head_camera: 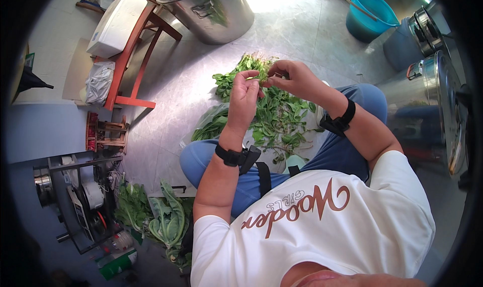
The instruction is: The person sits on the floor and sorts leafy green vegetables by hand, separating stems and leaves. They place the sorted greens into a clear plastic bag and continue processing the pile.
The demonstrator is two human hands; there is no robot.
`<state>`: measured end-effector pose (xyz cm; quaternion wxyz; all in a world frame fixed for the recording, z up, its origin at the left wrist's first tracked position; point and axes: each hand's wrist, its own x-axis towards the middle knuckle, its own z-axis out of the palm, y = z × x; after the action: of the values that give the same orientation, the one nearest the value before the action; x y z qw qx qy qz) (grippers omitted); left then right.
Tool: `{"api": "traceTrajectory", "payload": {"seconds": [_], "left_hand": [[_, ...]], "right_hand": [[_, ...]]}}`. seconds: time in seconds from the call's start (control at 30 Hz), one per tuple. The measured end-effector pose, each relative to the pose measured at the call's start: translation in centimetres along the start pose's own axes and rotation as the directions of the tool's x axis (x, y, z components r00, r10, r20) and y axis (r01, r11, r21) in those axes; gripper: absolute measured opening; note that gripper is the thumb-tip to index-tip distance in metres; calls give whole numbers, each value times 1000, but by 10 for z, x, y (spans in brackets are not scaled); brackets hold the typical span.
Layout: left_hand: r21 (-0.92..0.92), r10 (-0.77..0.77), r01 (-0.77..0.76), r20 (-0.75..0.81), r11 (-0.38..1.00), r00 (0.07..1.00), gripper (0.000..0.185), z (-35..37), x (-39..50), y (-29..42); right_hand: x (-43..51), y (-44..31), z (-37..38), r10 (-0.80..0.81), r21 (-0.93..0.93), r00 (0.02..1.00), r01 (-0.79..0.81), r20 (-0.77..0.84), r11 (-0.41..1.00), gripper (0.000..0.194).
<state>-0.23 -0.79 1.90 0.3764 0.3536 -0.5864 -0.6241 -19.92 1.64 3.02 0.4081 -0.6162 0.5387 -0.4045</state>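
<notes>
My left hand [244, 94] and my right hand [296, 77] meet in front of me over a heap of leafy greens. Between their fingertips is a small green sprig [263, 77], pinched from both sides and partly hidden by the fingers. Below lies the spread-out heap of leafy greens [271, 113] on the tiled floor. Its far end is a bunch with pale, thin roots [260, 57]. Loose stems and leaves [288, 142] are scattered towards my feet. Left of the heap, more greens [215, 125] lie in a clear plastic bag [188, 138].
A steel pot [222, 19] stands ahead, a turquoise bucket [362, 17] at far right. Close on my right is another large steel pot [415, 98]. An orange-red wooden bench [120, 76] carries a white foam box [117, 23]. Large leafy vegetables [168, 215] lie at lower left.
</notes>
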Motion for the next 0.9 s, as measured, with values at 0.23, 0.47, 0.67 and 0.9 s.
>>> {"api": "traceTrajectory", "payload": {"seconds": [0.23,0.47,0.67,0.9], "left_hand": [[85,-141,139,21,987,990,21,-3,-1,-4],[352,249,-194,-117,915,961,27,-8,9,-14],[6,-30,30,116,1000,993,19,1,5,-9],[191,-34,3,162,982,986,13,-5,2,-10]], "right_hand": [[4,0,-3,31,6,1000,-31,-3,1000,18],[3,-4,-9,-9,-125,999,15,53,992,23],[2,-6,-6,-40,-245,988,76,147,967,22],[2,-3,-11,1,-258,971,63,240,964,18]]}}
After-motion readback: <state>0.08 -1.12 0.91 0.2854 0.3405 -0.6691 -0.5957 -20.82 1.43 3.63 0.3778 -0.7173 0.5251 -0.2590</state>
